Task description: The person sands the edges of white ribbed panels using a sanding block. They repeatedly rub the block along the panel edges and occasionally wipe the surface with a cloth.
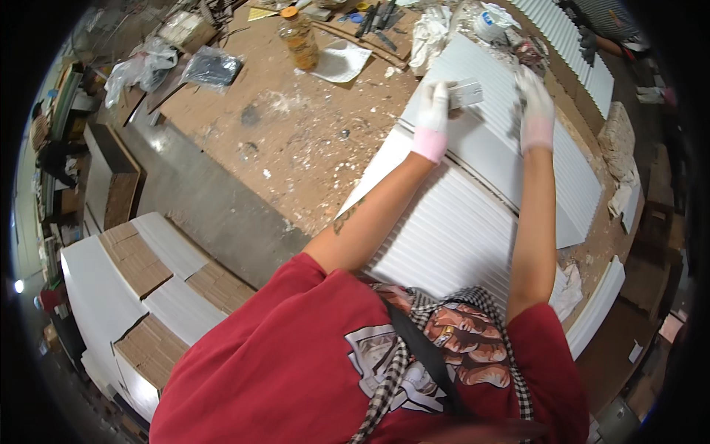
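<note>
My left hand (432, 111), in a white glove with a pink cuff, is closed on a small flat, light grey rectangular piece (469, 94); its exact kind is not clear. The piece is over a white panel (484, 144) with a smooth band and ribbed parts. My right hand (536, 111), gloved the same way, is over the panel's ribbed right side. Its fingers are stretched out, slightly blurred, and hold nothing I can see. A second white ribbed panel (451, 222) lies nearer my body, with a dark gap between the two.
The brown worktable (318, 148) is spotted with white residue. On it stand an orange-capped bottle (299, 41), a paper sheet (342, 61) and a white tub (488, 26). White-topped stacks (177, 303) are at the left. Another person's dark-gloved hand (588, 44) touches a ribbed panel (566, 41) at the far right.
</note>
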Demonstrator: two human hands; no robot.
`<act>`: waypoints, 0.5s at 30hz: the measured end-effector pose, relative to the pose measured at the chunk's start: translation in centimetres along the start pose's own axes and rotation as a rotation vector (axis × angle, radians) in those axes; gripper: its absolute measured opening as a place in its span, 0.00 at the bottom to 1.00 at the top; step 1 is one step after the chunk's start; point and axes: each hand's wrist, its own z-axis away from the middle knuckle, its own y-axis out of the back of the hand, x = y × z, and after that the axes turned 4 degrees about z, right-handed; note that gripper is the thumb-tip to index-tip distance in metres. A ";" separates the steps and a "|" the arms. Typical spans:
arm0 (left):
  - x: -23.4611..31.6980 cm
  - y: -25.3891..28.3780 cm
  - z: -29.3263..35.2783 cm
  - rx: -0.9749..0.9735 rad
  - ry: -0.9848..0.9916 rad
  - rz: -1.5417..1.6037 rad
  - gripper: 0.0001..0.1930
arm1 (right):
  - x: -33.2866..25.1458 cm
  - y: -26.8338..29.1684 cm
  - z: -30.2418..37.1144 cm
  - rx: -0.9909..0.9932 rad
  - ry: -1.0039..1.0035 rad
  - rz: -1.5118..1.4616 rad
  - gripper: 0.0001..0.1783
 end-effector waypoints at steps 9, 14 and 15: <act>3.3 8.8 -7.2 0.294 -0.161 -0.385 0.30 | 5.7 3.7 16.7 0.122 -0.272 0.086 0.25; 3.2 19.7 -13.6 0.299 -0.441 -1.227 0.17 | 6.4 3.0 16.5 0.122 -0.149 0.064 0.24; 3.1 21.0 -14.2 0.214 -0.555 -1.269 0.17 | 6.5 2.9 16.4 0.115 -0.138 0.090 0.23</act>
